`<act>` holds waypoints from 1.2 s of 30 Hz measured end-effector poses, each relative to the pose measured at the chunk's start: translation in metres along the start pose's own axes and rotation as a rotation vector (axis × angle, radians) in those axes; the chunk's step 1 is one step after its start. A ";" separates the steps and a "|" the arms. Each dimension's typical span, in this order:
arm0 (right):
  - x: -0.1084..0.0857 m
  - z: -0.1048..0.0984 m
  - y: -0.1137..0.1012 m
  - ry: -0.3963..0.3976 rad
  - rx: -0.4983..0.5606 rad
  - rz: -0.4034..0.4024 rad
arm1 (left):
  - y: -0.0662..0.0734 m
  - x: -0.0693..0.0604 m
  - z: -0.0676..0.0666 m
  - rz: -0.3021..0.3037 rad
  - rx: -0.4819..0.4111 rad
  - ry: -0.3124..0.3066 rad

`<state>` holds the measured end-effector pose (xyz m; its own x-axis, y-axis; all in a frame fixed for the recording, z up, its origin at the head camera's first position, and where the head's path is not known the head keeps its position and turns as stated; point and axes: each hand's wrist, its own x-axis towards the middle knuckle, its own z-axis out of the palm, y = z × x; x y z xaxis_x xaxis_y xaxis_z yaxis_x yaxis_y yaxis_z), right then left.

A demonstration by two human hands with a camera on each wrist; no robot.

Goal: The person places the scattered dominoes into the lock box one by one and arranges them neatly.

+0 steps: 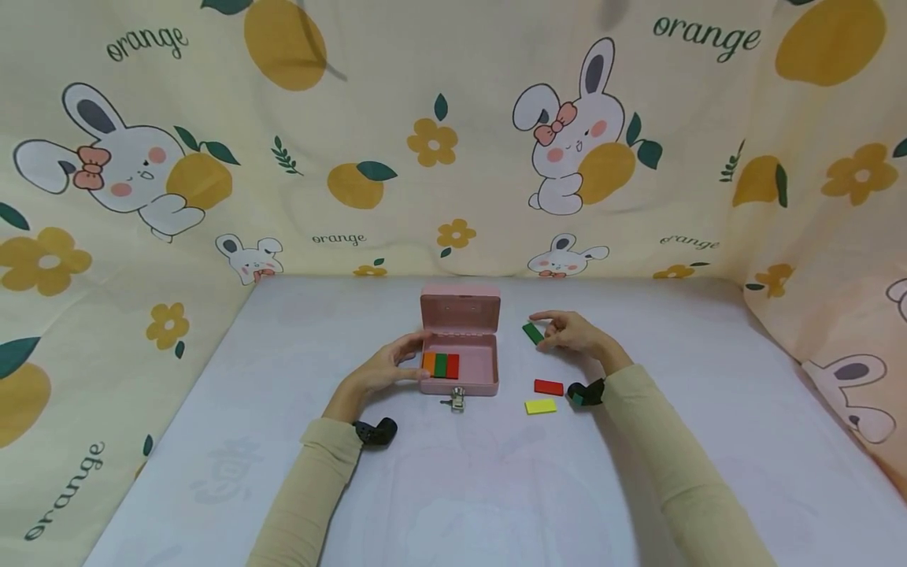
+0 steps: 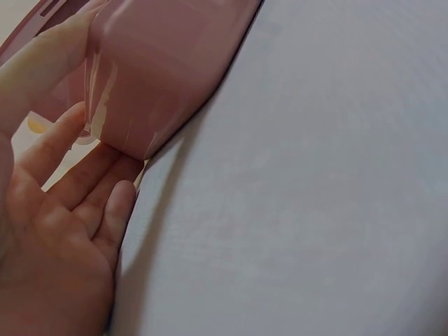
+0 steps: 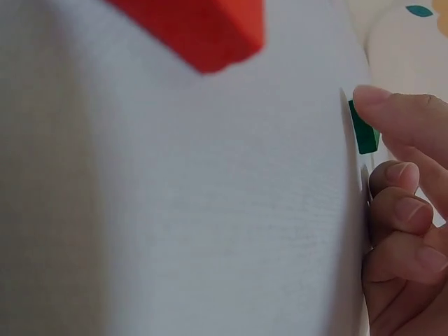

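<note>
A pink metal cash box (image 1: 479, 362) stands on the table with its lid (image 1: 460, 313) raised. Inside, against its left wall, an orange block (image 1: 428, 364), a green block (image 1: 441, 365) and a red block (image 1: 453, 366) lie side by side. My left hand (image 1: 386, 366) grips the box's left side, thumb at the front and fingers towards the back; the left wrist view shows the fingers around the pink corner (image 2: 133, 105). To the right of the box, my right hand (image 1: 575, 335) pinches another green block (image 1: 533, 334) between thumb and index finger.
A red block (image 1: 549, 387) and a yellow block (image 1: 541, 406) lie on the white table (image 1: 453, 488), right of the box. A small padlock (image 1: 457, 400) with a key sits at the box's front. Behind the table hangs a patterned cloth (image 1: 482, 181).
</note>
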<state>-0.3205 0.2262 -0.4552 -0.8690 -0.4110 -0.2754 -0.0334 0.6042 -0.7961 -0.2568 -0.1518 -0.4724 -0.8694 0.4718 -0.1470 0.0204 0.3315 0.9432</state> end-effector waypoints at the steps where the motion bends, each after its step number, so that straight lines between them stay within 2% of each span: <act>1: 0.000 0.000 0.000 0.001 -0.006 -0.003 | 0.000 0.000 0.000 0.000 -0.003 0.000; 5: -0.001 0.002 0.000 0.003 -0.036 -0.016 | 0.000 0.000 0.000 0.016 -0.005 -0.006; 18: 0.000 0.005 0.001 0.041 -0.004 0.052 | -0.001 0.000 -0.001 0.000 0.000 -0.001; 36: -0.003 0.004 0.003 0.044 0.012 0.018 | 0.001 0.000 0.001 -0.008 -0.003 0.005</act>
<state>-0.3161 0.2259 -0.4591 -0.8904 -0.3694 -0.2658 -0.0121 0.6031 -0.7976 -0.2565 -0.1510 -0.4716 -0.8721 0.4648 -0.1531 0.0118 0.3328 0.9429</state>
